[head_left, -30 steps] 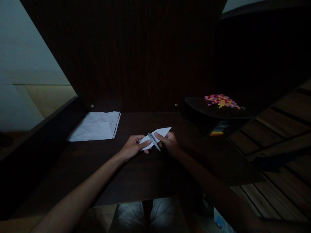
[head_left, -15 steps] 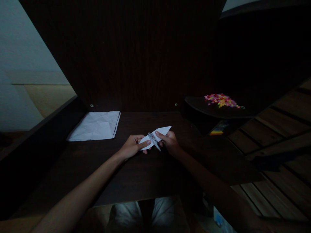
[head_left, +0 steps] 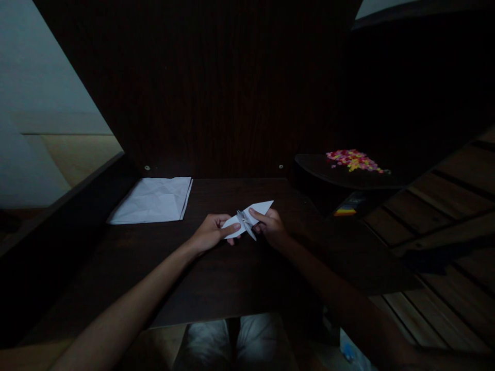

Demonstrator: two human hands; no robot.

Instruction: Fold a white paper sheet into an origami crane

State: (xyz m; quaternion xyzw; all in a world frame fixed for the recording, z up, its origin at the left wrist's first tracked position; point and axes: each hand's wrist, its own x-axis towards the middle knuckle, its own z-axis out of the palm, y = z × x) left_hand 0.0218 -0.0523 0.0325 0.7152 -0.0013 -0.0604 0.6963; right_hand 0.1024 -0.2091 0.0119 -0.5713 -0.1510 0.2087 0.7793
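A folded white origami paper [head_left: 260, 208], shaped like a crane with two spread wings and narrow points in the middle, is held a little above the dark desk [head_left: 216, 288]. My left hand [head_left: 212, 232] pinches its left wing, thumb on top and fingers underneath. Its right wing is gripped by my right hand [head_left: 268, 224], whose thumb lies on the paper near the centre. The fingers below the paper are partly hidden.
White creased sheets [head_left: 152, 201] lie stacked at the desk's left. A heap of small pink, red and yellow pieces [head_left: 356, 161] covers part of a rounded shelf [head_left: 320, 167] at the right. A dark upright panel [head_left: 216, 93] closes off the back.
Both hands keep the same hold on the origami paper. The view has shifted very slightly, and the legs below the desk have moved a little.
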